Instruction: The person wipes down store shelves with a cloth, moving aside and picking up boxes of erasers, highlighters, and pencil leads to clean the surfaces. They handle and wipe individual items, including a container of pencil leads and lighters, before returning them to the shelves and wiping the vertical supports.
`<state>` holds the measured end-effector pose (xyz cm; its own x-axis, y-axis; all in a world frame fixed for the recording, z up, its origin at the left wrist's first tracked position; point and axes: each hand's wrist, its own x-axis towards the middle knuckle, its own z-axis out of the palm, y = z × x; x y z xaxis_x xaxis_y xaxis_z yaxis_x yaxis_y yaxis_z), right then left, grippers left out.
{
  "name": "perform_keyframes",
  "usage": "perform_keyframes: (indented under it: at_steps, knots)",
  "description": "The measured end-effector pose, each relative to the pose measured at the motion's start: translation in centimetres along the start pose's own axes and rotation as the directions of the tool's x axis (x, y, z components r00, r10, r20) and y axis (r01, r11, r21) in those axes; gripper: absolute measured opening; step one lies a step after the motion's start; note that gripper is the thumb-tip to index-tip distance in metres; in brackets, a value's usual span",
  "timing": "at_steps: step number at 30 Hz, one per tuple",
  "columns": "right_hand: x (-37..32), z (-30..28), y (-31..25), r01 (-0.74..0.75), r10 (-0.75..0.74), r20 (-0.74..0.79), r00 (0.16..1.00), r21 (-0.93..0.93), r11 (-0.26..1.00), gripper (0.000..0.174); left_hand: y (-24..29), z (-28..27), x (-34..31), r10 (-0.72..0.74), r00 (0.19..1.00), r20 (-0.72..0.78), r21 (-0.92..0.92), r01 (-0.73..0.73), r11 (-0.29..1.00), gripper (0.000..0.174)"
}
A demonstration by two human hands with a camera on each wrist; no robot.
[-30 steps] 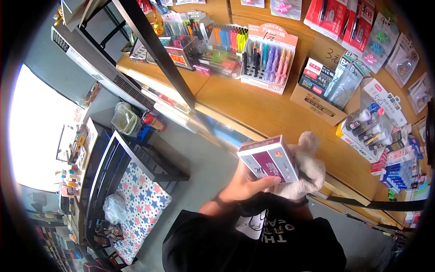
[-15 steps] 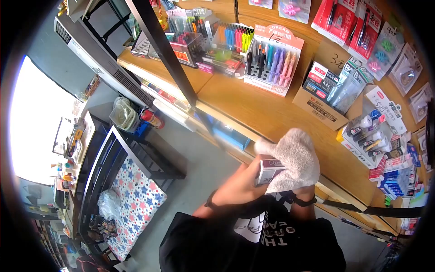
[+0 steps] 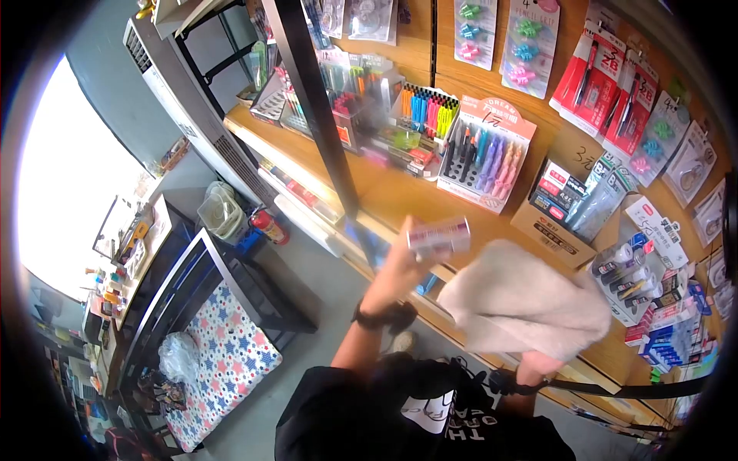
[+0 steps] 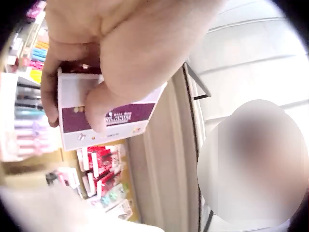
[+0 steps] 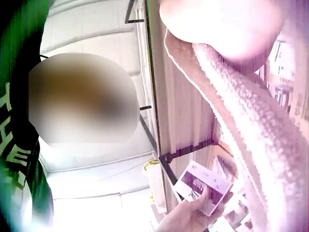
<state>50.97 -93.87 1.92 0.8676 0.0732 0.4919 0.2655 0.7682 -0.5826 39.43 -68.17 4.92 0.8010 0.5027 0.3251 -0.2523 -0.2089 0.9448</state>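
In the head view my left hand (image 3: 394, 275) holds a small white and purple box (image 3: 440, 237) up over the front of the wooden shelf. Thumb and fingers grip opposite sides of the box (image 4: 75, 120) in the left wrist view. To the right, a beige towel (image 3: 526, 300) spreads over my right hand (image 3: 540, 366) and hides most of its fingers. The right wrist view shows the towel (image 5: 241, 111) hanging in folds from that hand (image 5: 222, 24). Box and towel are apart.
On the shelf (image 3: 400, 196) stand a pen display (image 3: 486, 157), a cardboard box (image 3: 557, 237) of packets and a carton of bottles (image 3: 624, 276). A black upright post (image 3: 315, 100) rises at the shelf's front. A cushioned bench (image 3: 223, 361) stands lower left.
My left hand has drawn the box away from the towel, up and toward the shelf. The towel, bunched against the box before, now spreads out to the right with my right hand.
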Motion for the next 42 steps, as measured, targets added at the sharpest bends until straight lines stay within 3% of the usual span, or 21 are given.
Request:
perform_keyframes:
  at_steps: [2,5,8,12,15,18,21,22,23,26,27,30,31,34,37,39,42]
  knots:
    - [0.1,-1.8,-0.9,0.039,-0.041,-0.064,0.997,-0.022,0.999,0.038,-1.5,-1.2,3.5,0.066,0.992,-0.107,-0.006,-0.067,0.998,0.045]
    - [0.8,-3.7,-1.4,0.073,-0.094,-0.124,0.988,-0.160,0.984,0.037,-3.1,-2.8,7.1,0.027,0.989,-0.145,-0.206,-0.057,0.977,0.045]
    - [1.7,-5.1,-1.4,0.039,-0.095,-0.127,0.987,-0.389,0.920,0.037,-7.7,-5.6,9.8,0.031,0.998,-0.056,-0.114,-0.037,0.993,0.050]
    - [0.9,-7.0,-0.4,-0.050,0.009,-0.062,0.998,-0.707,0.706,0.037,-12.2,-7.7,12.8,0.069,0.997,-0.030,0.154,-0.064,0.986,0.046]
    - [-0.6,-8.0,0.6,-0.049,0.146,0.027,0.989,-0.870,0.490,0.038,-12.1,-7.4,13.1,-0.002,0.997,-0.072,0.025,0.004,1.000,0.043]
    - [-1.2,-7.7,1.7,0.085,0.291,0.162,0.943,-0.962,0.260,0.040,-13.7,-7.6,13.9,-0.019,0.995,-0.096,-0.266,-0.008,0.964,0.038]
    - [0.3,-2.4,1.4,0.420,0.340,0.403,0.850,-0.907,0.025,0.041,-13.4,-8.3,14.7,-0.090,0.989,-0.117,-0.140,0.073,0.988,0.044]
    - [0.7,-1.5,1.5,0.538,0.355,0.488,0.797,-0.841,-0.052,0.042,-13.6,-8.5,14.9,-0.049,0.990,-0.135,-0.014,0.047,0.999,0.040]
    - [0.5,-1.5,2.3,0.548,0.367,0.480,0.797,-0.830,-0.105,0.044,-13.9,-8.7,15.1,-0.006,0.989,-0.146,0.113,0.023,0.993,0.036]
    - [0.6,-0.8,3.1,0.462,0.458,0.387,0.800,-0.885,-0.061,0.044,-14.1,-8.9,15.5,0.064,0.985,-0.161,0.201,-0.031,0.979,0.032]
    - [0.6,-0.8,3.7,0.520,0.414,0.450,0.791,-0.852,-0.068,0.042,-14.1,-9.1,15.4,0.059,0.983,-0.173,0.212,-0.022,0.977,0.032]
    - [0.0,-0.5,4.8,0.521,0.469,0.414,0.780,-0.844,-0.123,0.043,-12.2,-9.1,15.1,0.014,0.978,-0.209,0.300,0.051,0.953,0.032]
    - [0.2,0.0,5.3,0.535,0.475,0.431,0.767,-0.839,-0.102,0.045,-13.8,-9.3,15.2,0.030,0.976,-0.217,0.218,0.018,0.976,0.035]
    - [-0.4,1.3,7.4,0.604,0.413,0.534,0.737,-0.796,-0.048,0.046,-13.5,-9.6,14.9,0.018,0.982,-0.188,0.232,0.027,0.972,0.040]
    - [-0.6,3.4,8.0,0.650,0.401,0.578,0.711,-0.758,-0.058,0.047,-8.6,-9.2,13.7,-0.031,0.993,-0.116,0.204,0.054,0.977,0.045]
    - [-0.4,3.6,8.0,0.650,0.385,0.584,0.715,-0.757,-0.059,0.047,-12.6,-10.8,14.3,-0.020,0.996,-0.087,0.195,0.036,0.980,0.047]
    - [-0.6,3.3,7.8,0.650,0.362,0.593,0.719,-0.758,-0.049,0.049,-11.4,-10.6,14.7,-0.003,0.998,-0.058,0.356,0.024,0.934,0.047]
